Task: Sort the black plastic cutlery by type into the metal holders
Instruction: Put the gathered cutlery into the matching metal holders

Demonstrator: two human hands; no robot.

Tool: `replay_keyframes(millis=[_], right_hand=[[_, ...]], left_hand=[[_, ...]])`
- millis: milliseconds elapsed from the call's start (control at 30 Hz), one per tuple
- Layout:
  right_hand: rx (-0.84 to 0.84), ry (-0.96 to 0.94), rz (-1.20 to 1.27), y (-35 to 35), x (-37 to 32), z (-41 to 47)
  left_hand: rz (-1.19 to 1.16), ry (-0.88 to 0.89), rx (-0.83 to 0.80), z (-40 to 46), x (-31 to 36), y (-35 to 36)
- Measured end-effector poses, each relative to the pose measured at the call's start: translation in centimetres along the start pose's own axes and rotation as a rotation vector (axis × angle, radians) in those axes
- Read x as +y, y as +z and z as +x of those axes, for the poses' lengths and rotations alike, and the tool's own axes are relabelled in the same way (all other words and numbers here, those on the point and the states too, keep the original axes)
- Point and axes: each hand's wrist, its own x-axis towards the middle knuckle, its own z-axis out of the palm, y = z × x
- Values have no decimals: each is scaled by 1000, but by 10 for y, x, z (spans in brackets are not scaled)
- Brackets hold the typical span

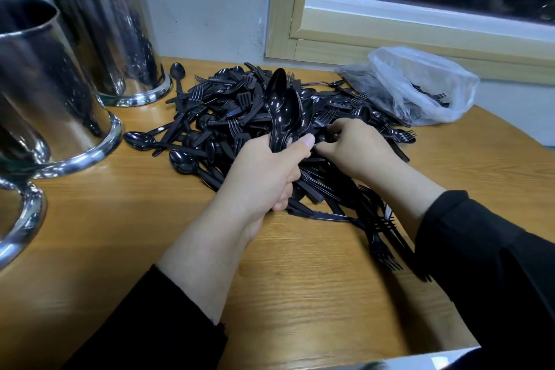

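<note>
The left hand grips a bundle of spoons upright, bowls up, over the cutlery pile on the surface; the right hand, fingers curled, picks into the pile just beside it. The metal holders stand to the left, nearer the left hand; I'd judge the bundle goes there.

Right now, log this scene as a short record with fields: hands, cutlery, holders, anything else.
left hand: grips a bundle of spoons, bowls up
right hand: reaches into the pile, fingers curled around cutlery; exact piece unclear
pile: mixed spoons, forks and knives, unsorted, on the table
holders: upright at the left, three visible; contents cannot be seen
bag: clear plastic, behind the pile on the right, with more cutlery inside
</note>
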Motion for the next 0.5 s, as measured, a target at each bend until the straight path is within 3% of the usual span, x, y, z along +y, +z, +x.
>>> replay_keyframes(millis=[333, 500], right_hand=[[103, -25, 7, -7, 14, -6], [199, 25, 195, -29, 17, -8]], left_hand=[[16, 1, 14, -3, 3, 0], [36, 32, 21, -4, 3, 2]])
